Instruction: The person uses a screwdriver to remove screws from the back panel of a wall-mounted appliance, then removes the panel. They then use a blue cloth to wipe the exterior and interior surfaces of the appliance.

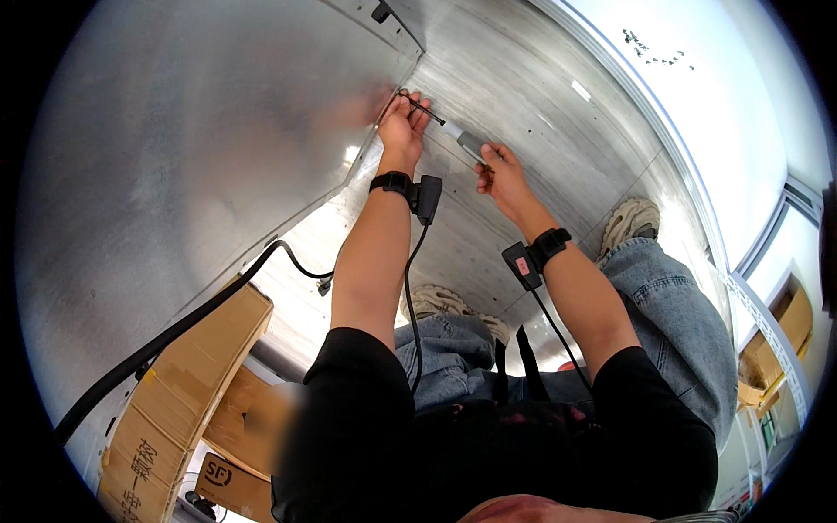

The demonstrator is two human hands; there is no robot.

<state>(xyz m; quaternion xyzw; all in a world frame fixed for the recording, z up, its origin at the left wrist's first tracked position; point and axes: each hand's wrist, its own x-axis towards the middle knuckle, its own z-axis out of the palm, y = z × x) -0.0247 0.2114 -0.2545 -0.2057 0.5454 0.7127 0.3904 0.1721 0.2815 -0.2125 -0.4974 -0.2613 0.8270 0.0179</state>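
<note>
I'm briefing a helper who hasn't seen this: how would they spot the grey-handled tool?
Find the big metal panel filling the left side and follow its edge to the left hand. To its right, the right hand holds the grey-handled tool. Its straight, thin dark shaft sets it apart from the thick, curving black cable.

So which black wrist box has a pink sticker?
The right-wrist box, on the arm whose right hand grips the grey-handled screwdriver. Its pink sticker shows; the left-wrist box shows none.
</note>
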